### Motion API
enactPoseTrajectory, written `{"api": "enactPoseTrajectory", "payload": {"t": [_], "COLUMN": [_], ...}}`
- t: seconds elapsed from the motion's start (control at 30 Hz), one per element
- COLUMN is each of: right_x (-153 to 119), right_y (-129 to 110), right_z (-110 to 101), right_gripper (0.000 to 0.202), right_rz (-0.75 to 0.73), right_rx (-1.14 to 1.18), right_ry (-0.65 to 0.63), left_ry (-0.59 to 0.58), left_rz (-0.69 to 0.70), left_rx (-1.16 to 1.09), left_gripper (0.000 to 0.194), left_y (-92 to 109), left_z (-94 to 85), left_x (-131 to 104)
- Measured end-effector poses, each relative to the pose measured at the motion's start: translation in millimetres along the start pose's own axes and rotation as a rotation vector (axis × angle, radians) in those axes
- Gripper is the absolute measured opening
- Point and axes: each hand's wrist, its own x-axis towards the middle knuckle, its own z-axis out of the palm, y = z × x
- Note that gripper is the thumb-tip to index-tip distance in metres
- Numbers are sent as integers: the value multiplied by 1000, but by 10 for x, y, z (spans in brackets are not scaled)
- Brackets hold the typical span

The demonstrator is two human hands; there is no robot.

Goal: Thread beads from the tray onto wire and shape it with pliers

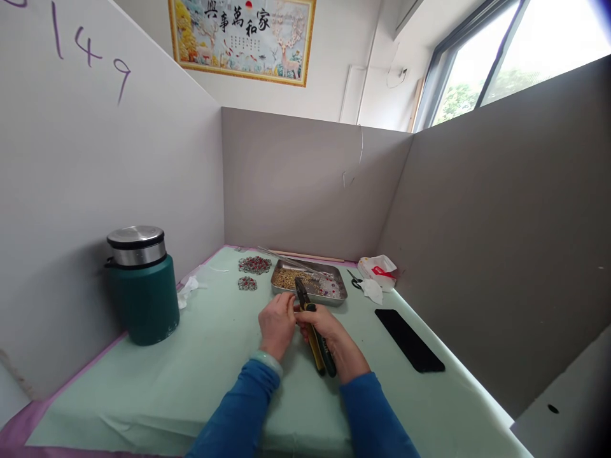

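My right hand (327,327) is closed around a pair of pliers (317,350) with dark and yellow handles, its jaws pointing up toward the tray. Close beside it, my left hand (277,323) is closed, thumb and fingers pinched near my right fingertips; whatever it holds is too small to make out. Just beyond both hands lies a metal tray (340,300) with gold-coloured small pieces on its left side and clear and reddish beads on its right. Two piles of red and silver beaded pieces, a larger one (254,264) and a smaller one (247,284), lie left of the tray.
A green flask (146,299) stands at the left, near crumpled tissue (188,291). Right of the tray are scissors (356,280), a tissue packet (379,270) and a black phone-like slab (409,340). Grey partitions (310,184) enclose the green-covered table (214,381).
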Motion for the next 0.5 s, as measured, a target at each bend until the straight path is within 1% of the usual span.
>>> {"api": "enactPoseTrajectory", "payload": {"t": [0.13, 0.33, 0.4, 0.5], "right_x": [-1, -43, -65, -80], "right_y": [26, -14, -37, -47], "right_z": [-53, -90, -93, -94], "right_gripper": [15, 30, 33, 33], "right_rz": [68, 172, 185, 124], "right_rx": [207, 409, 420, 285], "right_ry": [-194, -335, -357, -284], "left_ry": [3, -17, -28, -30], "left_rz": [-10, -22, -28, -29], "left_rx": [-64, -149, -197, -222], "left_gripper": [20, 20, 20, 19], "left_y": [7, 10, 5, -26], "left_z": [-25, -57, -67, -72], "left_x": [9, 34, 43, 50]}}
